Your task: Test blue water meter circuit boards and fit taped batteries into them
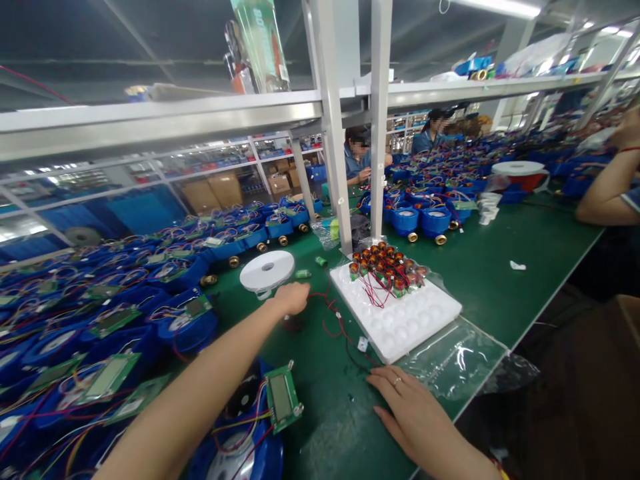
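Note:
My left hand (293, 297) reaches forward over the green bench, fingers curled closed over a small dark part with red wires, just below a white tape roll (267, 271). My right hand (413, 410) lies flat and open on the bench near its front edge, a ring on one finger, holding nothing. Between the hands lie loose red and black wires (340, 327). A white foam tray (400, 313) with several small red-and-copper coil parts (385, 265) sits just beyond my right hand. A blue meter housing (240, 447) with a green display board (283, 399) rests under my left forearm.
Several blue meter housings with circuit boards (100, 333) crowd the left of the bench and the far side (430, 213). A white frame post (333, 133) stands behind the tray. Clear plastic sheet (455, 357) lies at the bench edge. Other people work behind and at right (607, 190).

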`<state>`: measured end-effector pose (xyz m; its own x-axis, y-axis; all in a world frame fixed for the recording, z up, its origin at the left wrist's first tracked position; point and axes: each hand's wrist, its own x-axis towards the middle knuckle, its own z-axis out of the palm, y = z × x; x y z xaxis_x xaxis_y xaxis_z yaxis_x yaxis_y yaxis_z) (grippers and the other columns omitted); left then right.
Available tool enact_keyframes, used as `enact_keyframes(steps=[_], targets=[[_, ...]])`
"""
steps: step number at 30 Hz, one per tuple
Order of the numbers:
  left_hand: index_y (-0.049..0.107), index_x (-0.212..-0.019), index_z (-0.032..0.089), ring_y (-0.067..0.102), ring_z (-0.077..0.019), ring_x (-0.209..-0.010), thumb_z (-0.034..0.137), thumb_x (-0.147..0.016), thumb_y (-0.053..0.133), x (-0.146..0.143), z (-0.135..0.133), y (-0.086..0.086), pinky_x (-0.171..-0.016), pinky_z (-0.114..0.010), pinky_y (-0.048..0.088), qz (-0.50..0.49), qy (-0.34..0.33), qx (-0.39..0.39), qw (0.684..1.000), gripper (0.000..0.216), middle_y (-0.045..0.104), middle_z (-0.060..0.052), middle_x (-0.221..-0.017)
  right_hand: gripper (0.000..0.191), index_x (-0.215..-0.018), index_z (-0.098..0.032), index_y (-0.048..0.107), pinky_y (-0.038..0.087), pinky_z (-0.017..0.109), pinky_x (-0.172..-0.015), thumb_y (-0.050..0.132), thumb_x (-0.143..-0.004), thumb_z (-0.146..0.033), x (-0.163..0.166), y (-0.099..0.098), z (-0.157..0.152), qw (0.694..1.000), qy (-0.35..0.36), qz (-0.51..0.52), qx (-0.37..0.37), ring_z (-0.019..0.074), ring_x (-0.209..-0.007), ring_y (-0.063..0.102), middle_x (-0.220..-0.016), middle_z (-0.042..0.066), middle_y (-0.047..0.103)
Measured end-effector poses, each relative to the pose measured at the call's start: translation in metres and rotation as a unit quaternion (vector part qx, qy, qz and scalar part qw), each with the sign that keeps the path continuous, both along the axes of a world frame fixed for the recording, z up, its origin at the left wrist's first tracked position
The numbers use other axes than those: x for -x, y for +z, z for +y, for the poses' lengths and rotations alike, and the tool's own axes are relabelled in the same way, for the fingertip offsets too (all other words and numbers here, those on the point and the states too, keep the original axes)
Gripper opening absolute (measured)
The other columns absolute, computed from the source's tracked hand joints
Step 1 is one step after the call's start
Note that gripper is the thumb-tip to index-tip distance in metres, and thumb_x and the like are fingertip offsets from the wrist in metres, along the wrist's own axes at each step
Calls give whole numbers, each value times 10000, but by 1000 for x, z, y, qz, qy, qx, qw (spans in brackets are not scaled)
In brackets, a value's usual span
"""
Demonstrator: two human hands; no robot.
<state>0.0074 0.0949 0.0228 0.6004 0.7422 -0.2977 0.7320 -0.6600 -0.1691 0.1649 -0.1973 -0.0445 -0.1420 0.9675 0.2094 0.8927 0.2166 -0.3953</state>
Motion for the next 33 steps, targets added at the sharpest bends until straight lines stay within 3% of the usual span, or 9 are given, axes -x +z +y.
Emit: enact_keyframes(steps=[6,15,22,29,33], targets=[[562,-1070,155,592,-189,-914,345,-878,545,11,8,0,-798,-400,511,-37,-31,31,998,271,597,-66,-1053,384,-1183,-182,537,447,500,-974,570,-804,-125,8,2,6,1000,13,18,6,299,-1135,498,-1217,114,554],[583,-1024,155,595,-181,-909,342,-889,528,15,21,10,-815,-398,504,-75,-72,35,994,238,610,-59,-1031,385,-1171,-235,522,495,484,-923,528,-808,-107,9,-9,4,994,-1,46,-95,265,-1106,532,-1187,68,572],[588,-1011,155,597,-178,-900,346,-888,528,-5,15,4,-812,-397,504,-30,-112,48,992,235,614,-57,-1017,391,-1249,-175,439,498,504,-919,469,-863,-112,6,-15,-3,991,-6,10,-133,275,-1165,485,-1241,141,511],[589,-1003,154,590,-187,-929,335,-881,542,-30,-5,-2,-816,-401,503,21,-149,35,988,224,608,-61,-1033,383,-1249,-205,445,487,511,-926,491,-873,-155,7,-18,-5,995,-23,31,-94,269,-1125,504,-1198,100,539],[591,-1000,154,586,-190,-943,332,-880,544,-34,-4,-8,-833,-409,495,36,-165,24,985,219,607,-62,-1040,354,-1222,-217,478,492,499,-920,485,-873,-160,9,-16,-4,992,-35,62,-107,262,-1095,519,-1167,80,561]])
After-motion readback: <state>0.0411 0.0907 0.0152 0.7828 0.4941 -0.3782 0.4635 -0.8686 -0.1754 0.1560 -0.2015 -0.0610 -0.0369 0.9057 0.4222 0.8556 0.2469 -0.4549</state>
